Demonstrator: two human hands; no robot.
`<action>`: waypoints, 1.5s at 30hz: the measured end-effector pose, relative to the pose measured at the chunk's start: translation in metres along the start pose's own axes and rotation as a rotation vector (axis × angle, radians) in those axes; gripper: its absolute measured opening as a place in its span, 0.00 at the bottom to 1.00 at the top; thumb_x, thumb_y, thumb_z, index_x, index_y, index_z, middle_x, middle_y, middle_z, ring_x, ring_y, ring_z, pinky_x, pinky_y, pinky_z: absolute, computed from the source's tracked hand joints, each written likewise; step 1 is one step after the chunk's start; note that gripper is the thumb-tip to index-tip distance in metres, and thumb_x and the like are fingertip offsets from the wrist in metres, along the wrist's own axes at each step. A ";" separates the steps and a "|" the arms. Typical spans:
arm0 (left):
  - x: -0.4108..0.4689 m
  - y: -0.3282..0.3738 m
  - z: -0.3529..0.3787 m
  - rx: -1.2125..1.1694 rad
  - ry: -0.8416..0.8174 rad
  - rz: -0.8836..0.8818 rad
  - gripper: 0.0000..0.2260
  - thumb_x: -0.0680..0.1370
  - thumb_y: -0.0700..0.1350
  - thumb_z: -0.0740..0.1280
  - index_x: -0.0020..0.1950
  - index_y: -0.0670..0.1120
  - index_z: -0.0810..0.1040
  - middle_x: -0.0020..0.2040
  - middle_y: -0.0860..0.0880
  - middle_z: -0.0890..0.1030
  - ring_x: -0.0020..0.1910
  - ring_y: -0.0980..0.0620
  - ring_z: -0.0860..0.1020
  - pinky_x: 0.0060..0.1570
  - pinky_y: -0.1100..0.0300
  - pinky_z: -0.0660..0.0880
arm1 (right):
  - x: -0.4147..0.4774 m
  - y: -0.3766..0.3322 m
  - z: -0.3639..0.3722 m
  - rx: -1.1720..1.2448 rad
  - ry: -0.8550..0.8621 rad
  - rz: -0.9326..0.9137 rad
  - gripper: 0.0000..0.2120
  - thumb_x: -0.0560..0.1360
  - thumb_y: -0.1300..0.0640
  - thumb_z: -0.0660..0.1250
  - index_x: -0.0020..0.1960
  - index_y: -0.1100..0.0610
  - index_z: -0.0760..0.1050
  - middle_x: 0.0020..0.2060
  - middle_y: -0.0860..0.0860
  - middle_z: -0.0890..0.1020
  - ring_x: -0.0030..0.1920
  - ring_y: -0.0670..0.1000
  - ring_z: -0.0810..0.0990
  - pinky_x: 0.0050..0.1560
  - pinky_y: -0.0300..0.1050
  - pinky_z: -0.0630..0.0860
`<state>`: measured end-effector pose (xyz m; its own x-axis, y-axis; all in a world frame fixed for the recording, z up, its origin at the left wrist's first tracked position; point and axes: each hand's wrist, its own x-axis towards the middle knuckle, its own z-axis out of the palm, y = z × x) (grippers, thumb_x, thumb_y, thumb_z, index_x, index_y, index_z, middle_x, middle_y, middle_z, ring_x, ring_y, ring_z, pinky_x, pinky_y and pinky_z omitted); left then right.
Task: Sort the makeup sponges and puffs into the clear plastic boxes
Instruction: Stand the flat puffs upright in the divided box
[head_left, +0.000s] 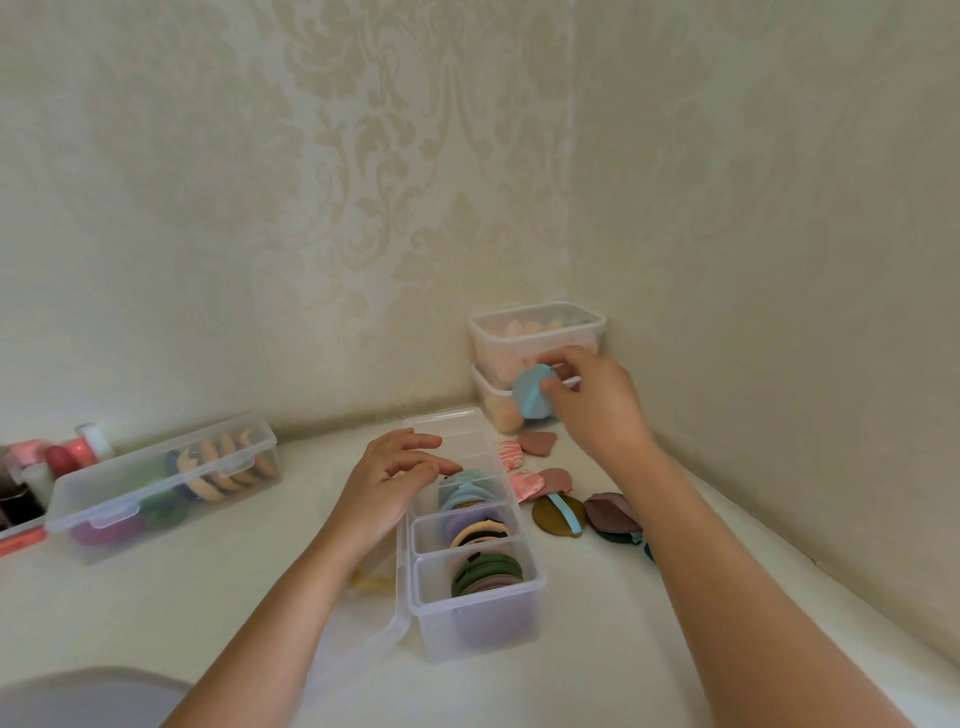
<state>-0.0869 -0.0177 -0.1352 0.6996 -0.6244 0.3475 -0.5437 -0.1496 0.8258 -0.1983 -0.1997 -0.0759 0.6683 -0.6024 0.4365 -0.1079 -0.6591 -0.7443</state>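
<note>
A long clear divided box (470, 608) stands open in the middle of the white table, with puffs stacked on edge in its compartments. My left hand (387, 486) rests against its left rim, fingertips touching the light blue puffs (462, 491) inside. My right hand (592, 400) is raised above the table and pinches a round light blue puff (530, 392) by its edge. Loose puffs lie right of the box: pink patterned ones (522, 483), mauve ones (540, 442), an olive one with a blue strap (558, 514) and a dark mauve one (610, 512).
Two stacked lidded clear boxes (535, 327) of peach sponges sit in the wall corner behind my right hand. A closed clear box (156, 491) of puffs lies at the left, with bottles and jars (57, 460) beyond it. A yellow item (371, 582) lies left of the divided box.
</note>
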 end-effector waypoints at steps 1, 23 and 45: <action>0.000 0.000 0.000 0.000 -0.002 0.001 0.13 0.67 0.49 0.61 0.35 0.66 0.82 0.54 0.61 0.77 0.64 0.62 0.66 0.54 0.77 0.58 | -0.002 -0.004 0.007 0.026 -0.011 -0.051 0.13 0.78 0.60 0.63 0.61 0.53 0.76 0.52 0.48 0.79 0.47 0.47 0.77 0.39 0.35 0.75; -0.001 0.002 0.000 0.008 0.002 0.014 0.13 0.67 0.49 0.61 0.34 0.67 0.81 0.54 0.61 0.77 0.65 0.59 0.66 0.61 0.64 0.58 | -0.009 -0.017 0.017 0.522 -0.239 -0.016 0.21 0.76 0.73 0.54 0.47 0.55 0.81 0.31 0.44 0.75 0.24 0.41 0.66 0.26 0.31 0.64; -0.003 0.008 0.000 0.014 0.005 -0.020 0.13 0.66 0.49 0.62 0.30 0.68 0.80 0.47 0.66 0.75 0.61 0.60 0.67 0.58 0.67 0.58 | -0.009 -0.010 0.052 -0.562 -0.259 -0.430 0.14 0.79 0.50 0.60 0.61 0.49 0.78 0.59 0.51 0.69 0.61 0.55 0.63 0.57 0.50 0.62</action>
<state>-0.0932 -0.0174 -0.1295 0.7127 -0.6172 0.3333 -0.5361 -0.1729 0.8262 -0.1650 -0.1645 -0.0989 0.8808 -0.1607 0.4454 -0.1117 -0.9846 -0.1345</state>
